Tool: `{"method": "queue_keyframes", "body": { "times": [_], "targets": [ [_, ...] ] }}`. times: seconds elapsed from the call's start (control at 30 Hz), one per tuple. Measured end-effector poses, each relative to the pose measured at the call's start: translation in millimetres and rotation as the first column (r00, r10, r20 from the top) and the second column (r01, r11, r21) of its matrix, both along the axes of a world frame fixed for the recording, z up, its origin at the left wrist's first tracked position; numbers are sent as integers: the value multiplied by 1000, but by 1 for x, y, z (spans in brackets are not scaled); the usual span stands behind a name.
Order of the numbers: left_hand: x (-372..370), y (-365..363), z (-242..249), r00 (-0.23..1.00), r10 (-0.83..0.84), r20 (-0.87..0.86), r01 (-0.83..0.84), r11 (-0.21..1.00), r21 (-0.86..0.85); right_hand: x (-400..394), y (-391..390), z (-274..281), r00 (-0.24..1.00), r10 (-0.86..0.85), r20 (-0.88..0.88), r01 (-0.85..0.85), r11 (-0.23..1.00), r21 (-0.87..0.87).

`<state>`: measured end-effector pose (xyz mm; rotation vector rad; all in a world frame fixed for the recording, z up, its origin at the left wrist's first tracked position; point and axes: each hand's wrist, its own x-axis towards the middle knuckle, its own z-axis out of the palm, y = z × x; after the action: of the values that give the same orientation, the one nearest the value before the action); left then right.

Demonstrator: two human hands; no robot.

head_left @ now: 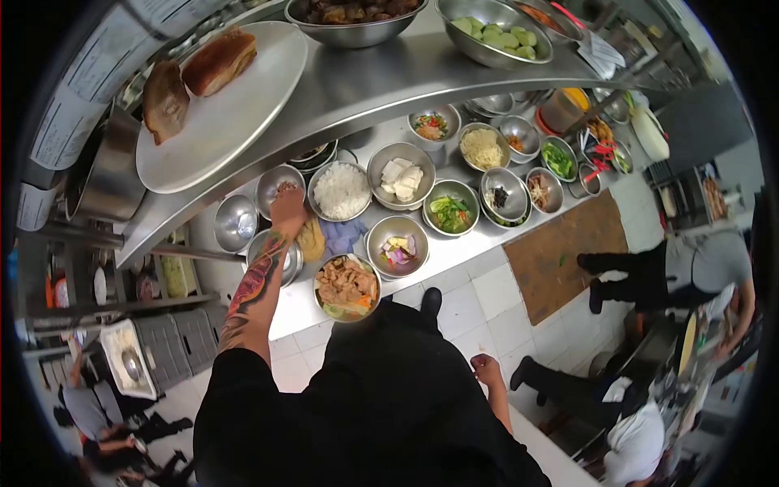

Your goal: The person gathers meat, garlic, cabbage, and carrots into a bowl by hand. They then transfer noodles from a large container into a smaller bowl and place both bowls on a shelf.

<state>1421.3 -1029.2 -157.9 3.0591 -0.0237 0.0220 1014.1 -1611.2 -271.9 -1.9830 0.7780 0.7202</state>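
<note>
My left hand, on a tattooed forearm, reaches into a small steel bowl of chopped, reddish-brown bits. Its fingers are bunched together at the food; what they pinch is hidden. To its right stands a bowl of white rice. Closer to me, at the counter's edge, is a bowl of sliced meat with vegetables beneath. A yellow cloth and a blue cloth lie beside my wrist. Down at my right side, away from the counter, my right hand hangs with curled fingers and nothing visible in it.
Bowls of white chunks, onion pieces, green vegetables and noodles crowd the counter. Overhead, a steel shelf carries a plate with meat slabs. Co-workers stand at right; a brown mat covers floor tiles.
</note>
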Motion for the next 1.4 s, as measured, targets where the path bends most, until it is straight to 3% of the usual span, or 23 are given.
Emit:
{"method": "queue_keyframes", "body": {
  "times": [0.07,0.17,0.23,0.3,0.37,0.4,0.43,0.47,0.53,0.57,0.63,0.7,0.77,0.8,0.87,0.9,0.93,1.0,1.03,1.13,1.2,1.3,1.4],
  "targets": [
    [-6,-2,1,1000,9,25,-11,999,50,40,-34,-9,980,191,62,-187,981,-58],
    [-18,-15,24,1000,2,12,-3,995,95,108,-82,-5,964,172,203,-180,983,21],
    [-22,-29,45,1000,23,-13,-22,996,88,153,-115,4,926,234,295,-220,972,-82],
    [-11,-42,59,977,77,200,-79,997,4,192,-135,22,931,179,318,-147,982,-123],
    [12,-60,64,978,108,181,-107,994,-16,218,-148,27,934,61,352,-35,996,-79],
    [29,-76,66,967,-2,253,15,999,-49,223,-157,20,935,60,350,-37,997,-73],
    [48,-91,65,939,-113,325,145,987,-73,225,-168,11,905,191,380,-134,976,-173],
    [73,-109,64,960,-154,232,166,985,-33,226,-174,6,861,319,396,-220,935,-277],
    [129,-114,36,969,-204,136,206,979,3,217,-171,8,824,390,411,-260,905,-336],
    [162,-109,-7,939,-282,199,234,944,233,209,-170,13,779,466,419,-302,865,-400],
    [185,-125,-13,893,-373,251,238,866,440,190,-151,32,891,242,385,-175,964,-201],
    [183,-154,31,911,-321,-260,404,820,405,158,-136,43,925,126,358,-84,988,-131],
    [216,-106,-82,860,-488,150,320,745,585,113,-133,22,926,205,316,-144,968,-205],
    [221,-101,-90,840,-519,157,302,689,659,97,-123,30,938,203,281,-156,971,-180],
    [201,-126,-20,905,-408,-124,421,806,416,65,-115,35,978,144,150,-126,984,-122],
    [203,-123,-29,903,-412,-126,425,804,417,51,-113,34,985,136,108,-123,986,-116],
    [202,-116,-46,897,-434,83,363,832,419,40,-112,33,985,135,105,-123,986,-115],
    [191,-118,-28,857,-430,285,298,864,406,26,-114,28,998,-8,62,12,998,-60],
    [181,-116,-17,848,-409,337,282,887,365,26,-115,29,998,-3,59,6,998,-60],
    [133,-98,33,885,-311,347,252,945,207,39,-109,33,996,-64,56,66,997,-49],
    [108,-80,60,924,-240,297,206,968,140,62,-107,34,993,71,90,-64,995,-80],
    [95,-59,77,959,-182,216,160,980,115,107,-103,36,962,207,180,-189,975,-115],
    [99,-56,77,959,-201,199,173,973,151,148,-99,46,944,202,261,-184,979,-93]
  ]
}}
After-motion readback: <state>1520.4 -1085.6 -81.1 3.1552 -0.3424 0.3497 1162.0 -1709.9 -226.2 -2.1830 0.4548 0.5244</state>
